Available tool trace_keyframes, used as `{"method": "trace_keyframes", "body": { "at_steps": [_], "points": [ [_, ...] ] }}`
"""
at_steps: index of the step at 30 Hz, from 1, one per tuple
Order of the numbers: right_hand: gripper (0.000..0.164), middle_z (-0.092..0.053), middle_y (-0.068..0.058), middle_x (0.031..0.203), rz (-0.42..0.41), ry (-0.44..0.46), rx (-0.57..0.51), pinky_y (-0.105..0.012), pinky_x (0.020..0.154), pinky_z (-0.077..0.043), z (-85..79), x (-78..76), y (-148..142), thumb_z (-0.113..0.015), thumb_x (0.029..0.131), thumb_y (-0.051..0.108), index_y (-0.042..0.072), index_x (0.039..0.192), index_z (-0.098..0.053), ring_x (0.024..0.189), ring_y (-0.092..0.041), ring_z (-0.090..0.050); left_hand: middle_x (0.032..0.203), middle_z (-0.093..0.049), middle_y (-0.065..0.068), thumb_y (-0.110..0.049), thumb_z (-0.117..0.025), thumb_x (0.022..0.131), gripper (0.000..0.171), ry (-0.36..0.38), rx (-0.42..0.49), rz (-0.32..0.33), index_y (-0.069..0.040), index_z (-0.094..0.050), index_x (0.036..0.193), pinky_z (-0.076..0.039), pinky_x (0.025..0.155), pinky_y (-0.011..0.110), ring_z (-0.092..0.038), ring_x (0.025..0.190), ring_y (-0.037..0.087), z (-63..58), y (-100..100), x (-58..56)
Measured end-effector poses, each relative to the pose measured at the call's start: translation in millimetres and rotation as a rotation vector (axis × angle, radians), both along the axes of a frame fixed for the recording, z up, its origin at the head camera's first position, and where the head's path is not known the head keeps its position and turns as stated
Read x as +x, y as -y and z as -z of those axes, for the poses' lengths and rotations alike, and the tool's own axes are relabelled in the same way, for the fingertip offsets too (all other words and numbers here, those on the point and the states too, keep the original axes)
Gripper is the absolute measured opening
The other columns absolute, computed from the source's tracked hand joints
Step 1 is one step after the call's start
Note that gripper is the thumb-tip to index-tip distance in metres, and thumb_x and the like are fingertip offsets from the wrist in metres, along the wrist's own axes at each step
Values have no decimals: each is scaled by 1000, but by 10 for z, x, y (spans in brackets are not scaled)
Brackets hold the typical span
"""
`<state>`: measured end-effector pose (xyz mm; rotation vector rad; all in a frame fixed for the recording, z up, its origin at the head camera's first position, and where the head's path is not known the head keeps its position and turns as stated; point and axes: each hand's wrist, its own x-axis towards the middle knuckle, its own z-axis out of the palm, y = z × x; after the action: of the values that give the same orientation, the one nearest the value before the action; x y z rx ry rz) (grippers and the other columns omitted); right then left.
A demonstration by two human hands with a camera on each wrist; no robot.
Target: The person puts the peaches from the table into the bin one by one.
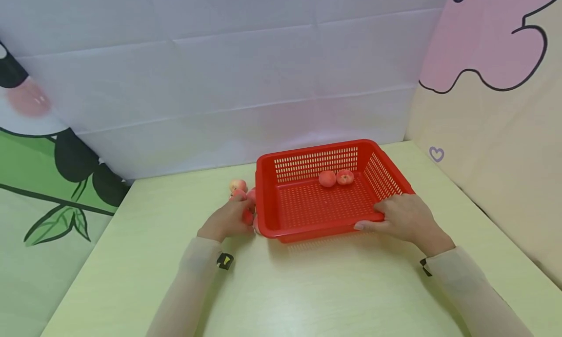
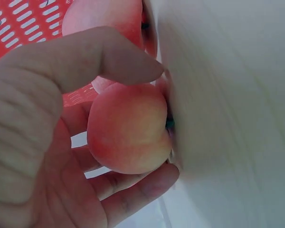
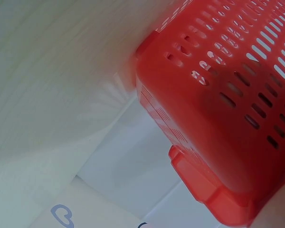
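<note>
A red plastic basket (image 1: 318, 228) with slotted walls stands on the table, two peaches (image 1: 327, 178) lying inside toward its back right. My right hand (image 1: 406, 217) grips the basket's near right corner, thumb outside and fingers over the rim. In the right wrist view only that corner of the basket (image 3: 190, 109) and a sliver of the hand show. Left of the basket, my left hand (image 1: 229, 219) holds a peach (image 2: 128, 128), thumb above and fingers curled around its far side. The peach is at the table surface, close beside other peaches (image 2: 104, 19).
Several more peaches (image 1: 238, 185) sit bunched against the basket's left side, partly hidden by my left hand. The pale table (image 1: 175, 278) meets a cloth-covered wall (image 1: 228, 83) at the back and a printed wall (image 1: 496, 142) on the right.
</note>
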<state>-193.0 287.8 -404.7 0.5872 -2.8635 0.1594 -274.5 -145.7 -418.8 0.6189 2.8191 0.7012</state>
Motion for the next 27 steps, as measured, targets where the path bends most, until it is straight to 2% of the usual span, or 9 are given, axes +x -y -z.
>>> {"method": "trace_keyframes", "body": {
  "at_steps": [6,14,19,21,27],
  "points": [
    [61,-40,9,55,-2,-11,-1,-29,54,-32,5,2,-3,-66,89,77,23,65,-53,55,-8,-41,106,-65,1,-10,-86,82,44,-11,2,49,-15,-70,122,-56,87,44,-59,103,23,36,-6,-33],
    [62,-39,9,55,3,-7,-5,-29,55,-31,8,5,4,-66,89,78,23,65,-53,55,-9,-40,108,-60,5,-6,-85,80,45,4,-28,13,-14,-69,122,-55,78,38,-58,99,24,49,12,-36],
    [62,-40,8,56,7,-3,-1,-29,55,-31,14,5,12,-66,89,78,23,65,-54,56,-9,-41,93,-61,2,-5,-79,84,33,-42,-28,59,-15,-67,114,-53,74,35,-59,87,20,11,52,-34],
    [62,-40,8,55,5,-6,0,-29,55,-31,14,4,12,-66,89,78,23,65,-54,55,-9,-41,89,-61,1,-5,-75,85,27,-38,-29,69,-14,-66,108,-52,72,35,-59,83,20,-20,66,-32],
    [60,-40,9,55,1,-14,-1,-29,55,-32,6,11,10,-67,89,77,23,66,-55,55,-8,-41,78,-59,1,-14,-72,87,9,-23,-42,55,-10,-66,93,-47,68,35,-56,75,19,-79,92,-22]
  ]
}}
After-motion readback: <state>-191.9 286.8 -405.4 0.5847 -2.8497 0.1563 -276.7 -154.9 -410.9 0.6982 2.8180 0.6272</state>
